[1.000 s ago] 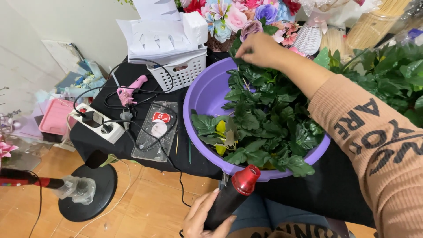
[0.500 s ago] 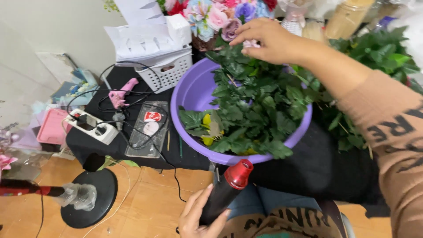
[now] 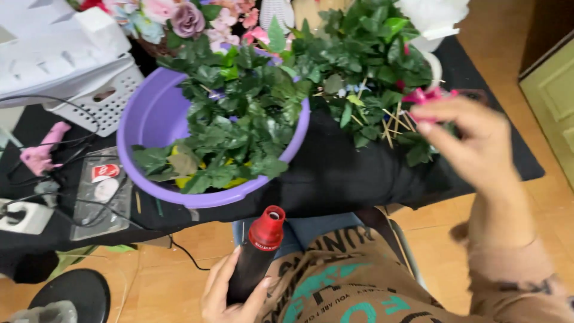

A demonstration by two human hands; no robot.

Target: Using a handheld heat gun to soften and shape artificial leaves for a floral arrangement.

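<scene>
Red-capped black bottle in left hand grip, right hand pinching pink flower

Wood floor, warm orange-brown boards, under and right of worktop. Worktop low, draped in black cloth. Pale green panelled door at right edge, dark frame above it. Round black stand base on floor at lower left. Black cable trailing from worktop edge down to floor. Light even, soft, no hard shadows.
</scene>
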